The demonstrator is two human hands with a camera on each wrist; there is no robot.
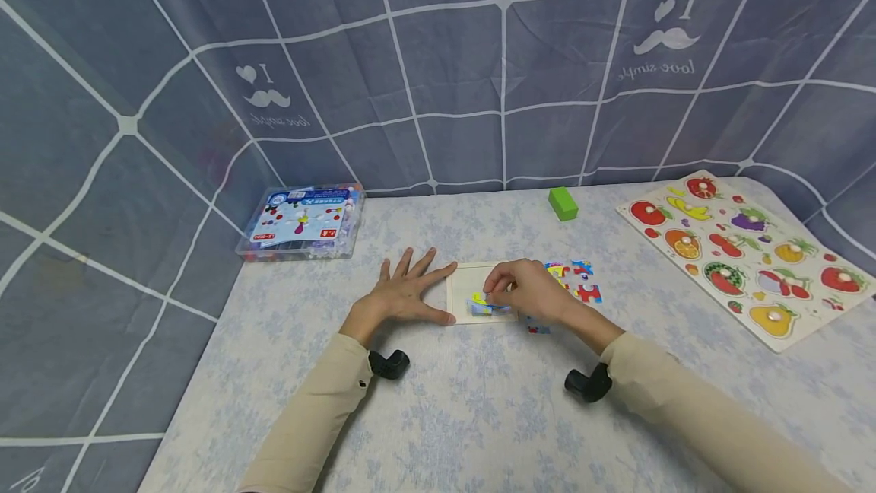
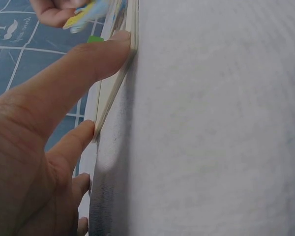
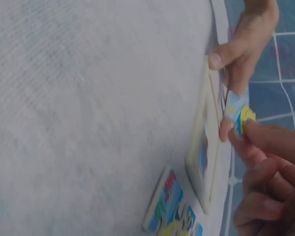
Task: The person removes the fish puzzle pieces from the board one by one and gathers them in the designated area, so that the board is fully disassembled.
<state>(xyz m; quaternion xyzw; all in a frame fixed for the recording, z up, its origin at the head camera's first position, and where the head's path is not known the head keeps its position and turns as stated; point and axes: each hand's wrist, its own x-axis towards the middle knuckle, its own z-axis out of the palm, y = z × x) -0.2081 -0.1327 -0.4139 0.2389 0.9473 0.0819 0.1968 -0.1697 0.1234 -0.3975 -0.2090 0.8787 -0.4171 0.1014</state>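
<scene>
A small cream puzzle tray lies flat on the table between the two hands. My left hand is spread out at its left side; thumb and index finger touch the frame's edge, as the left wrist view also shows. Above the tray, my right hand pinches a light blue and yellow puzzle piece between thumb and index finger. Another colored patch shows inside the tray's near right part, mostly hidden. Loose puzzle pieces lie to the tray's right, partly behind the right hand.
At the back left sits a clear plastic box with a printed label. A green block stands toward the back. On the right lies a fruit-picture board. A grey checked curtain hangs behind the table.
</scene>
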